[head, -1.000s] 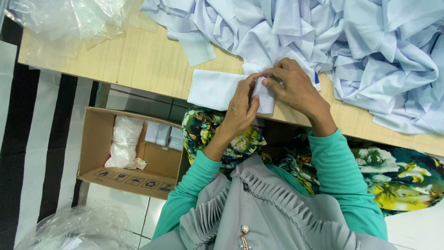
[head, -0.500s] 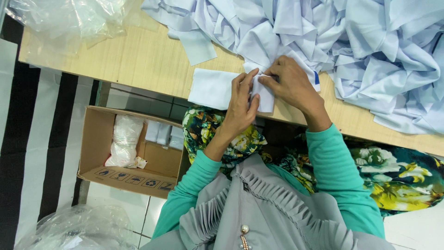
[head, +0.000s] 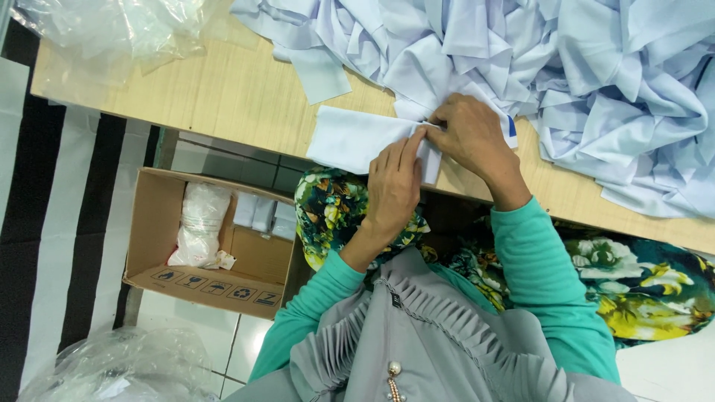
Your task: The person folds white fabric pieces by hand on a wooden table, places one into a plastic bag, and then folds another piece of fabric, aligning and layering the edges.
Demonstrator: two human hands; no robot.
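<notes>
A folded pale blue cloth piece (head: 350,140) lies at the near edge of the wooden table (head: 216,93). My left hand (head: 393,186) pinches its right end with fingers pressed together on the fabric. My right hand (head: 471,138) grips the same end from the other side, its fingertips meeting those of the left. Both hands touch at the fold. Behind them a big heap of pale blue cloth (head: 566,67) covers the right half of the table.
Crumpled clear plastic (head: 112,30) sits on the table's far left corner. Below the table an open cardboard box (head: 208,238) holds a white bag (head: 197,223) and small folded pieces. More clear plastic (head: 112,365) lies on the tiled floor.
The hands stay on the cloth's end; the fingers have shifted slightly, working the fold tighter. The cloth has barely moved.
</notes>
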